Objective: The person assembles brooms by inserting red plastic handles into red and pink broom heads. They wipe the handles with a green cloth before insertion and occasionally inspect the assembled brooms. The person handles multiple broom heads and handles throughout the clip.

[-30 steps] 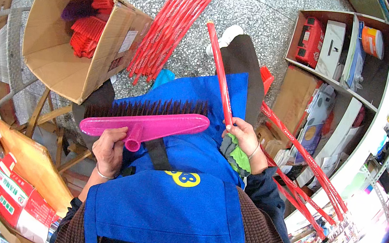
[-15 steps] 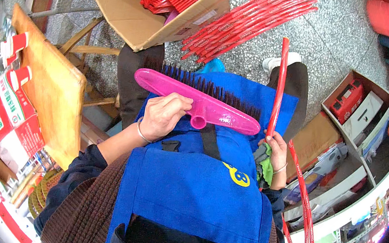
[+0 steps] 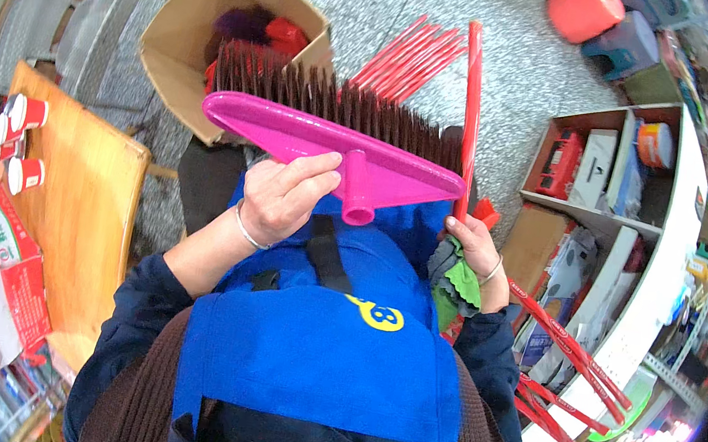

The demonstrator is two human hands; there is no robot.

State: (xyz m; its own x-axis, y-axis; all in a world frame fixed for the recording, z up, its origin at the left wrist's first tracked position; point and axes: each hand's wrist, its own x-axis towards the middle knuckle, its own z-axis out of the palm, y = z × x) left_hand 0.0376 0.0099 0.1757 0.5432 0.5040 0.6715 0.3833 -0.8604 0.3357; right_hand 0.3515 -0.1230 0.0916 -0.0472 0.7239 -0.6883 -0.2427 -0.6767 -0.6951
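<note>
Gripped in my left hand (image 3: 287, 198) is a magenta broom head (image 3: 281, 131), its dark bristles (image 3: 335, 96) pointing away from me and its round handle socket facing me. My fingers close over its near side, left of the socket. My right hand (image 3: 477, 249) is closed around a red wrapped broomstick (image 3: 470, 102) that stands up past the right end of the broom head; stick and socket are apart. A green and grey cloth (image 3: 454, 280) is bunched at the same hand. Beneath both hands is my blue apron (image 3: 309, 350).
An open cardboard box (image 3: 175, 42) with red items stands ahead left. Red broomsticks (image 3: 408, 61) lie on the floor beyond; other red sticks (image 3: 571, 351) lean at my right. A wooden table (image 3: 93, 211) with paper cups is at left, a compartmented shelf (image 3: 600, 210) at right.
The broom head has come up nearer to the view, its left end further left, in my left hand. The right hand still holds the stick and cloth. The whole view has shifted.
</note>
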